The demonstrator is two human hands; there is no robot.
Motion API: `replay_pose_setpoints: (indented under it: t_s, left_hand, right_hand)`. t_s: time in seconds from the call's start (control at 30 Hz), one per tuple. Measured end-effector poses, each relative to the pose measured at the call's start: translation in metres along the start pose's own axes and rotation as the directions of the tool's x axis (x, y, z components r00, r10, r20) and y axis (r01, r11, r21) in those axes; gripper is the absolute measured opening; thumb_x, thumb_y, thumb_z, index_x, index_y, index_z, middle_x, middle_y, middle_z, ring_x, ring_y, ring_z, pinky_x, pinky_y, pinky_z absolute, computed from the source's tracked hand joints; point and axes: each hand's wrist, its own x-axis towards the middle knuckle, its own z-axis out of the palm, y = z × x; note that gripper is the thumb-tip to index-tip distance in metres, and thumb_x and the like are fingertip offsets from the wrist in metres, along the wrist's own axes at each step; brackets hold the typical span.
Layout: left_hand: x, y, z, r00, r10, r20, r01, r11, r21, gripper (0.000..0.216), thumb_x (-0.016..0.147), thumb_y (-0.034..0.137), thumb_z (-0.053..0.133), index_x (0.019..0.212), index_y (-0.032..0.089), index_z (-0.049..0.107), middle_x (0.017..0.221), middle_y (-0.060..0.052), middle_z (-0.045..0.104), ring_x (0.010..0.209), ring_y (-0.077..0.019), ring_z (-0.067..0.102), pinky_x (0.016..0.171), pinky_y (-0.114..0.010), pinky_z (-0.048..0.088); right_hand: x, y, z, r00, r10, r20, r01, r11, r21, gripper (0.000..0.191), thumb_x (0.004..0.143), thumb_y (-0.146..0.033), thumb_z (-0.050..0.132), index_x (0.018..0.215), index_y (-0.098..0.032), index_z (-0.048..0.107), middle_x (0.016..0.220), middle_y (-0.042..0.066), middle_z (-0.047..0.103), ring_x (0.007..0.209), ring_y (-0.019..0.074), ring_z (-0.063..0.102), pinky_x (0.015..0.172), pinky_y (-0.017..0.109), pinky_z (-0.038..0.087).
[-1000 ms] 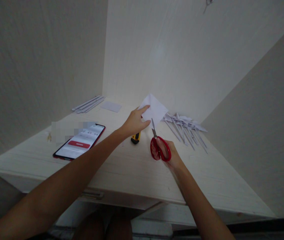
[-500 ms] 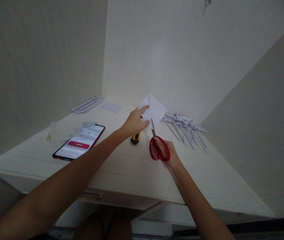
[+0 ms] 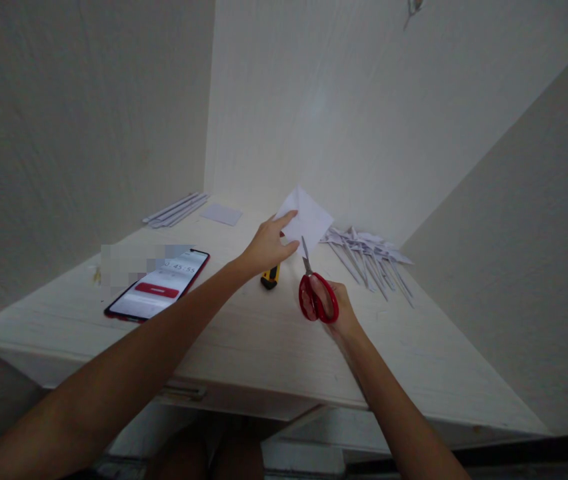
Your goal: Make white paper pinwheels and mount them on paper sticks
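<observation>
Left hand pinched the white paper above the bench. Right hand, fingers closed through the red scissors, had the blades at the paper's lower edge. Cut apparently just begun; finished strips lay to the right.

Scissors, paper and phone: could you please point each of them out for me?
Scissors (image 3: 318, 297), head view, on the red handles in the right hand.
Paper (image 3: 309, 217), head view, on the middle of the white sheet.
Phone (image 3: 160, 285), head view, on its lit screen.
</observation>
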Motion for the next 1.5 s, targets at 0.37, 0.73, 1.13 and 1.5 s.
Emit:
replay_pose_setpoints:
  t_s: [0.37, 0.73, 1.13, 1.5]
  left_hand:
    - [-0.001, -0.001, 0.000, 1.000, 0.006, -0.014, -0.006, 1.000, -0.013, 0.061, 0.070, 0.015, 0.060, 0.128, 0.006, 0.044, 0.115, -0.015, 0.056, 0.093, -0.0193, 0.057, 0.083, -0.033, 0.048]
    - [0.001, -0.006, 0.003, 1.000, 0.014, -0.013, -0.014, 1.000, -0.022, 0.062, 0.069, 0.014, 0.059, 0.129, 0.005, 0.044, 0.114, -0.016, 0.055, 0.089, -0.0181, 0.057, 0.082, -0.033, 0.049]
    - [-0.001, 0.000, 0.000, 1.000, -0.020, 0.007, 0.019, 1.000, 0.018, 0.063, 0.070, 0.014, 0.059, 0.130, 0.008, 0.043, 0.112, -0.013, 0.056, 0.083, -0.0160, 0.055, 0.079, -0.031, 0.048]
    - [0.001, -0.013, 0.003, 0.991, -0.106, -0.076, 0.104, 0.994, -0.030, 0.055, 0.073, 0.018, 0.058, 0.126, 0.007, 0.048, 0.096, -0.010, 0.062, 0.066, -0.0117, 0.048, 0.070, -0.028, 0.047]
  right_hand:
    - [0.003, 0.007, -0.006, 1.000, -0.002, -0.003, 0.001, 0.999, -0.038, 0.039, 0.079, -0.047, 0.056, 0.057, -0.014, 0.052, 0.041, -0.002, 0.049, 0.031, 0.0059, 0.039, 0.032, 0.020, 0.027]
    - [0.003, 0.003, -0.003, 1.000, -0.007, -0.029, 0.004, 0.997, -0.074, 0.042, 0.079, -0.048, 0.055, 0.052, -0.015, 0.050, 0.035, -0.003, 0.047, 0.028, 0.0055, 0.037, 0.031, 0.020, 0.025]
    - [0.003, 0.005, -0.003, 0.999, -0.008, -0.034, 0.006, 0.997, -0.082, 0.045, 0.078, -0.049, 0.055, 0.050, -0.015, 0.050, 0.034, -0.002, 0.046, 0.026, 0.0055, 0.037, 0.028, 0.019, 0.022]
    - [0.009, 0.013, -0.011, 0.999, 0.040, -0.008, -0.040, 0.999, 0.008, 0.032, 0.070, -0.044, 0.066, 0.073, -0.014, 0.057, 0.047, -0.005, 0.052, 0.033, 0.0056, 0.042, 0.031, 0.018, 0.028]
